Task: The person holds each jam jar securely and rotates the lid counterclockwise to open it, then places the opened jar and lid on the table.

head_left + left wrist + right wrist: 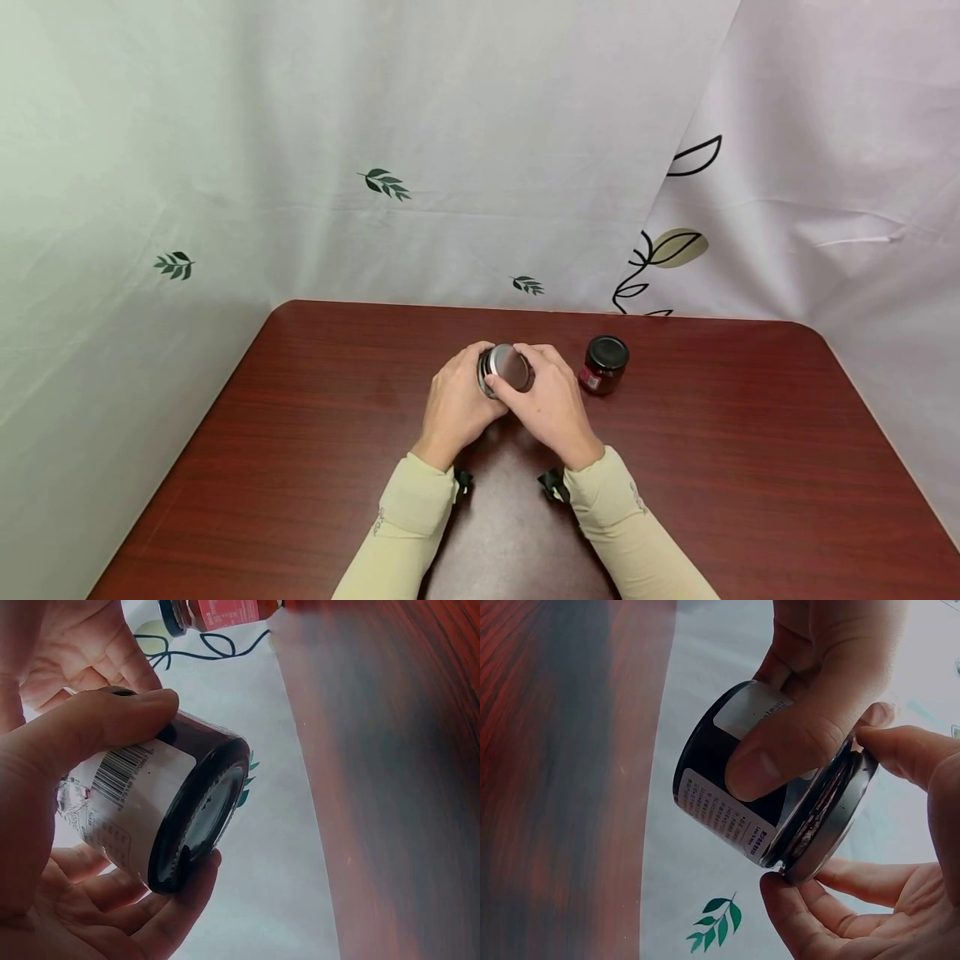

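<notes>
A dark glass jar (139, 784) with white barcode and text labels is held above the table between both hands. My left hand (459, 410) grips the jar's body, thumb on one side and fingers curled round the other. With fingertips and thumb, my right hand (557, 407) pinches the rim of the silver lid (838, 817). A strip of shiny, crinkled material shows between the lid and the jar's shoulder in the right wrist view. The jar is tilted, its base visible in the left wrist view. Whether the lid is loose I cannot tell.
A second jar (604, 365), with a black lid and a red label, stands upright on the reddish-brown table (720, 467), right of the hands. White cloth (465, 125) with leaf prints hangs behind and beside the table.
</notes>
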Tool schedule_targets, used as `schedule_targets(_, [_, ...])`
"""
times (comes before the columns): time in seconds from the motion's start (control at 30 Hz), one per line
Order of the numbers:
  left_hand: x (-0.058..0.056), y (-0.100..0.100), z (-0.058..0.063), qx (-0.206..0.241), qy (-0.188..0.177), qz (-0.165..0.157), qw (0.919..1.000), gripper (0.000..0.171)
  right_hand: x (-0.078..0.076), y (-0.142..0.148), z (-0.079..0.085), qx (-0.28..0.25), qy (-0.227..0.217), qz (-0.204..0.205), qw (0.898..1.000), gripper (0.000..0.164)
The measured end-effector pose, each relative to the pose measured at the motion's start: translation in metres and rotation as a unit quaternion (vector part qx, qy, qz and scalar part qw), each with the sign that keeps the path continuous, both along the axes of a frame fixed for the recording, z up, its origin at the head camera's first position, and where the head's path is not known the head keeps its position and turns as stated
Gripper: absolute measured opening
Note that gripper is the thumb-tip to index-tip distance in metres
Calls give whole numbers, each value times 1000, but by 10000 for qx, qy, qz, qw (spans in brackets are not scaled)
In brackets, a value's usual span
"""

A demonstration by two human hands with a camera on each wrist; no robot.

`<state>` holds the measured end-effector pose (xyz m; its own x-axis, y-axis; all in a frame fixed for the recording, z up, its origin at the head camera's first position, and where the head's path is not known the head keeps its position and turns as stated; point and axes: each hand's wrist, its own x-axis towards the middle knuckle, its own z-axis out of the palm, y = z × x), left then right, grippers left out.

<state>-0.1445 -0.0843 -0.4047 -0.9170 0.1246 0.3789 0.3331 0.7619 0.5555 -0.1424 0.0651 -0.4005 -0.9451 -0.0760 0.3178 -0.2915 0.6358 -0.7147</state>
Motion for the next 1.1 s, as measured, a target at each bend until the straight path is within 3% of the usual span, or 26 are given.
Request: schedule_targets(1.1, [-1,-1,-2,-41,-52,24,10000,63,1,1,0,-74,83,219,9997,60])
